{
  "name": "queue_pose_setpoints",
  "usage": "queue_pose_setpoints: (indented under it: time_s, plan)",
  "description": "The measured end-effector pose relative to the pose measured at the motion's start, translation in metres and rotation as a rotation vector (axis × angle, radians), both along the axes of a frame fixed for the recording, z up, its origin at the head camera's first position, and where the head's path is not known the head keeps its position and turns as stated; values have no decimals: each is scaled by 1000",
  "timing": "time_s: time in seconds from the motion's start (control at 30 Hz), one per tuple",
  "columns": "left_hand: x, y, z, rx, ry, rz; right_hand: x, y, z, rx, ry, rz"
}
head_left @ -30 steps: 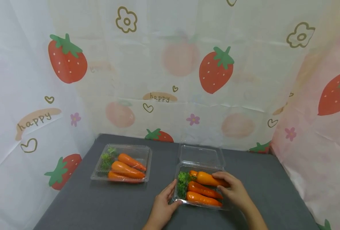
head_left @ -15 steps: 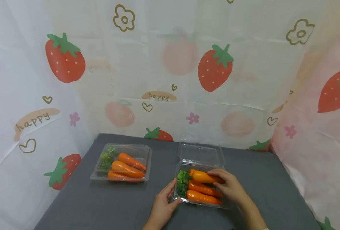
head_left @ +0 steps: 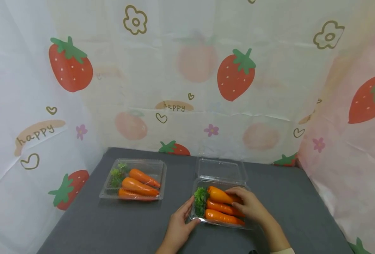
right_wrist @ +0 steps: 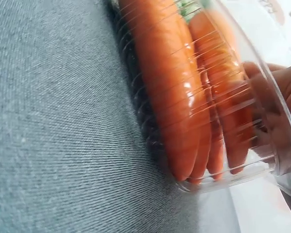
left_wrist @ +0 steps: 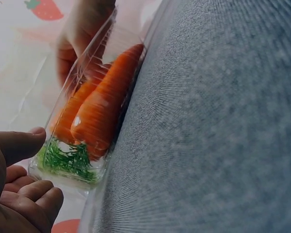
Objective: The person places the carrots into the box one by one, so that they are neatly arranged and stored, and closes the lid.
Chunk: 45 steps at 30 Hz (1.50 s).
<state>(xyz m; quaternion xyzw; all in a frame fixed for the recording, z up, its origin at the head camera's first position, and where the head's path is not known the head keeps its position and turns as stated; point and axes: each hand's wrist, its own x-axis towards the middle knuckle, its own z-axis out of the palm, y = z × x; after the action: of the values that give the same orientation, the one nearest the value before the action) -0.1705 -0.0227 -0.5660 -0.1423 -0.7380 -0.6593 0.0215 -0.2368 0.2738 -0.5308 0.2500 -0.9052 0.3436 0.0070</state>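
A clear plastic clamshell container (head_left: 219, 223) lies at the right of the table with its lid (head_left: 220, 169) folded back. Green leafy sprigs (head_left: 201, 200) fill its left end, beside orange carrots (head_left: 223, 216) laid crosswise. My right hand (head_left: 250, 205) pinches the tip end of the rearmost, lighter orange carrot (head_left: 218, 194) inside the container; the palm hides that tip. At the front left corner, my left hand (head_left: 178, 225) holds the container, thumb at the front edge and fingers along the left side. Through the clear wall, the right fingers (right_wrist: 262, 87) show against a carrot.
A second clear container (head_left: 158, 169), lid down, stands at the left with several carrots (head_left: 140, 187) and greens (head_left: 117, 176) inside. Dark grey cloth covers the table (head_left: 136, 225). A strawberry-print curtain (head_left: 174, 70) hangs behind and along both sides.
My right hand has shifted left with the rearmost carrot, bringing its thick end up against the greens. My left hand stays at the container's corner.
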Motion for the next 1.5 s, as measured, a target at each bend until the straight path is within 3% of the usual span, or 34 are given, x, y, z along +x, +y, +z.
queue_pose_setpoints:
  time_s: [0.3,0.7,0.93,1.23,1.5]
  plan:
    - [-2,0,1,-48,23,9,-1,-3,-4,43,47,2]
    - [-1,-4,2,-135,-35,-12,7,-8,-2,46,132,-28]
    - [-4,-10,4,-64,-79,0,16,-9,0,36,190,-101]
    - [-11,-12,9,12,-81,19,23,1,-5,-15,391,-193]
    - [-26,-17,23,56,-94,22,24,12,2,-57,377,-294]
